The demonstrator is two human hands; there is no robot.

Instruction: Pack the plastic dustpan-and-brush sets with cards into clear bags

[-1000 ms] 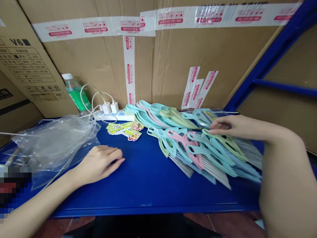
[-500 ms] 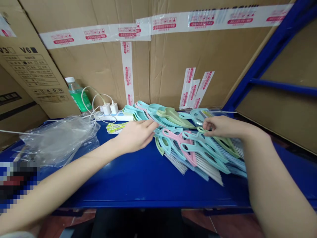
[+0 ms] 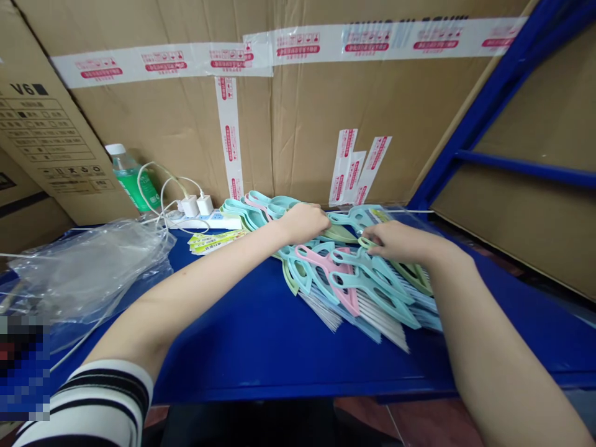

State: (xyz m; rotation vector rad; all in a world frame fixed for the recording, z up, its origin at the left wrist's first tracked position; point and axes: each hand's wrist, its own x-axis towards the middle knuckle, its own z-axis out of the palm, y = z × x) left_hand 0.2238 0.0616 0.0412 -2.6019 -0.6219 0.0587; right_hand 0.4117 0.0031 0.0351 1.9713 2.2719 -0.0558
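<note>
Large cardboard cartons (image 3: 139, 136) fill the background, sealed with white packing tape (image 3: 162, 65) printed in red, and a blue steel shelf frame (image 3: 484, 105) rises at the right. In front of them lies a blue tabletop (image 3: 242, 354).

A heap of plastic hand brooms (image 3: 347, 279) in aqua, pink and pale green lies flat on the right part of the tabletop, against the cartons, with the nearer bristles (image 3: 372, 323) fanning toward the person. To the left lies a crumpled clear plastic bag (image 3: 79, 267). Behind it, a white power strip (image 3: 223, 220) holds two white chargers (image 3: 190, 206) with looping cables, and a green-labelled bottle (image 3: 130, 180) stands upright by the carton. Printed paper cards (image 3: 214, 243) lie just in front of the strip.

The left hand (image 3: 305, 223), below a striped sleeve (image 3: 93, 397), rests palm-down with its fingers curved over the far broom handles; whether it grips one is hard to tell. The right hand (image 3: 395, 242) is partly closed, its fingertips at a ring-shaped handle end (image 3: 365, 243), apparently pinching it.
</note>
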